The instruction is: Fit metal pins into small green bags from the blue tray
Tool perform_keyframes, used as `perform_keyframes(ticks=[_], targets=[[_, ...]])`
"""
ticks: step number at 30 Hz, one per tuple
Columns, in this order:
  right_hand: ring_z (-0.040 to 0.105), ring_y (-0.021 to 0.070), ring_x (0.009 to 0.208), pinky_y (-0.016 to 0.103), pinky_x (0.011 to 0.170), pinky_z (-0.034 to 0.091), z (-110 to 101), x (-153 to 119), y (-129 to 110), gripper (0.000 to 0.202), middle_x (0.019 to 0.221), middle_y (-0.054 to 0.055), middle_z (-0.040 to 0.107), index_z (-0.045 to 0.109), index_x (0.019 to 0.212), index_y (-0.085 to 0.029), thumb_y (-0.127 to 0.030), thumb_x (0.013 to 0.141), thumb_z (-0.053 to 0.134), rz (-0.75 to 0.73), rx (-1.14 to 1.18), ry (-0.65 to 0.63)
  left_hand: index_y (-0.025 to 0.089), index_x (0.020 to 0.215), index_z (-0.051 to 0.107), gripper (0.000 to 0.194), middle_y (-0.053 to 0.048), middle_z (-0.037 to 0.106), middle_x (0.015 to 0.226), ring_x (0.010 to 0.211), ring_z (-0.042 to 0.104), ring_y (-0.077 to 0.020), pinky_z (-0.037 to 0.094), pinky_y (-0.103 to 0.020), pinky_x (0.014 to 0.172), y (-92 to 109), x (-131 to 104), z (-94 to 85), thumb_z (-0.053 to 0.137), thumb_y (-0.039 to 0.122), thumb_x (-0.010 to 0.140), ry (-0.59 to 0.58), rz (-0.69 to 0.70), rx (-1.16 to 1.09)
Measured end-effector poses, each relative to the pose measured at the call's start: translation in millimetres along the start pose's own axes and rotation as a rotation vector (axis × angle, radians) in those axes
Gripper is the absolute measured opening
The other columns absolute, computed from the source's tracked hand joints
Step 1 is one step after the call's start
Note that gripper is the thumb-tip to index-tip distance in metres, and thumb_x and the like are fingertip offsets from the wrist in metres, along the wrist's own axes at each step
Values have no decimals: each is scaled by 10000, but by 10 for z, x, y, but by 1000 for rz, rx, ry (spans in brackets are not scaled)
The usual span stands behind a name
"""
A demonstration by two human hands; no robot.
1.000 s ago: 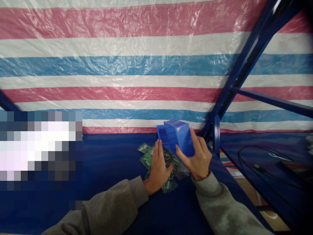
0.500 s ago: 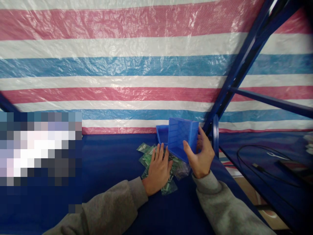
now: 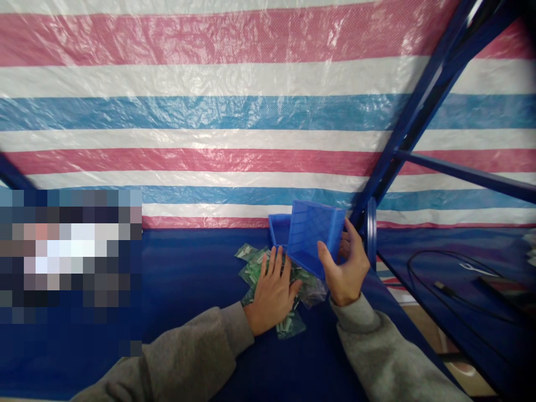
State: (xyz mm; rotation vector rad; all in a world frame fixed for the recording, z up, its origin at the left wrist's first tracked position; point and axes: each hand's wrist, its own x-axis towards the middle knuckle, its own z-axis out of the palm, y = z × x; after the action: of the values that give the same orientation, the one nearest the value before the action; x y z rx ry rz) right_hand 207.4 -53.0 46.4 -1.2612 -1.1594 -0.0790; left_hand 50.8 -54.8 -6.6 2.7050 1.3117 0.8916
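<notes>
My right hand point(image 3: 347, 267) grips the side wall of a blue plastic bin point(image 3: 312, 229), thumb on the inside and fingers outside. The bin is tilted on its side above the table, its open mouth towards me. My left hand point(image 3: 274, 287) lies with fingers outstretched on a pile of small clear plastic packets point(image 3: 255, 268) with green and white contents. Part of the pile is hidden under that hand and behind the bin. A second blue bin point(image 3: 280, 229) stands just behind, partly covered by the first.
The blue table point(image 3: 188, 279) runs up to a striped tarp point(image 3: 209, 111). Blue metal posts point(image 3: 414, 123) rise at the right. Beyond a gap, a dark surface on the right holds a black cable point(image 3: 412, 273). A pixelated patch hides the left side.
The bin in my right hand has shifted slightly right and turned a little. My left hand stays on the packets, its thumb a bit further right.
</notes>
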Motion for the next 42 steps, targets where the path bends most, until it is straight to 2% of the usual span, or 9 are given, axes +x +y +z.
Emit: perform_keyframes(ticks=[4,8,14,19,23,28,33,37,42], targets=[[621,213,795,355,694,523,2,7,-17,701,1037,117,602,409,1328,-156,-399,718,652,71,90,13,120,1414,161,583,-132,149,1490,1380,57,-269,154,-497,1110,7,28,-24,321,390,923,-11,-71,4],[621,204,784,347,683,523,13,9,-26,679,1016,100,593,413,1324,-174,-382,723,650,155,193,29,167,1428,98,541,-94,187,1485,1382,97,-228,121,-473,1130,-10,61,-42,286,311,942,79,-154,-146],[616,201,784,332,663,520,37,31,-9,640,996,95,594,431,1305,-173,-394,738,633,256,272,21,225,1352,295,420,-93,323,1409,1323,276,-216,215,-469,1105,-8,72,-218,323,253,934,319,-159,-408],[604,198,768,331,669,505,64,42,56,601,954,88,610,480,1261,-156,-440,749,616,317,289,-54,217,1176,530,304,-98,419,1328,1302,301,-259,217,-514,1083,44,162,-437,454,261,886,260,152,-264],[607,201,748,327,655,502,100,15,79,575,913,80,631,490,1253,-151,-458,777,585,376,375,-190,208,1010,614,185,-53,624,1019,1207,430,-225,187,-504,1096,-5,247,-494,525,260,856,221,348,-111],[617,227,819,334,632,519,150,-43,58,535,1034,101,630,490,1276,-173,-498,854,443,385,431,-442,190,887,623,180,-6,647,782,879,584,-136,292,-411,1035,-213,290,-549,461,116,865,306,381,-84],[605,202,760,334,592,529,158,-51,100,499,1051,111,613,506,1253,-173,-487,883,390,274,309,-421,185,875,624,151,-25,655,814,800,576,-151,365,-375,911,-517,485,-745,475,161,866,377,217,-38],[595,201,779,337,632,529,135,-6,158,398,1006,103,615,594,1113,-178,-452,882,421,186,195,-378,185,891,639,113,-36,663,855,815,588,-183,393,-350,831,-867,660,-868,547,208,830,228,79,35],[587,214,853,318,629,531,126,5,188,333,1013,100,598,635,1008,-187,-423,880,438,107,142,-401,175,914,658,144,-50,679,890,820,617,-198,433,-305,766,-1276,724,-821,588,180,788,110,-24,2]])
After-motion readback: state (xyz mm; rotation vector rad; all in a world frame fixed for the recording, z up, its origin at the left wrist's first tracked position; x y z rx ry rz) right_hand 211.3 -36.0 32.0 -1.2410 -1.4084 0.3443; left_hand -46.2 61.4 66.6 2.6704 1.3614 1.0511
